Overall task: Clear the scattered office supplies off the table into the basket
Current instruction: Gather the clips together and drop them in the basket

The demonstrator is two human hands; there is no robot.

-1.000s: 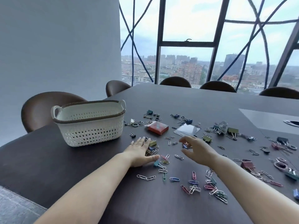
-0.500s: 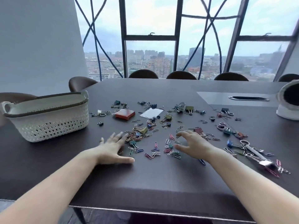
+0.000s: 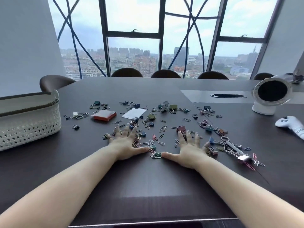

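Head view had your two bare forearms running out over the dark table [image 3: 148, 183], and both hands lay palm down on it, well to the right of the basket [image 3: 29, 124]. Your left hand [image 3: 125, 143], the one nearer the basket, had its fingers straight and spread apart; your right hand [image 3: 189, 150], farther from the basket, lay the same way, fanned flat and gripping nothing. The thumbs pointed at each other with a small heap of paper clips [image 3: 156, 155] between their tips. I judge that was the reason for the pose: wide, flat hands work as a rake that herds many tiny clips together, where pinching them singly would be slow. Past your fingertips the supplies were strewn thickly, all of them on the table to the right of the basket. A flat red box [image 3: 105, 115] lay closest to it, then a white card [image 3: 134, 113], then coloured binder clips [image 3: 173, 107]. A silvery metal piece [image 3: 233, 148], which I could not identify, lay much farther from the basket than your right hand. The basket itself stood upright with its mouth open at the table's left side, partly out of frame, and you could not see into it, so almost all the clearing looked undone. Farthest right of the basket sat a white controller [image 3: 291, 125] and a round white device [image 3: 271, 94], with chairs [image 3: 165, 74] beyond the far edge.
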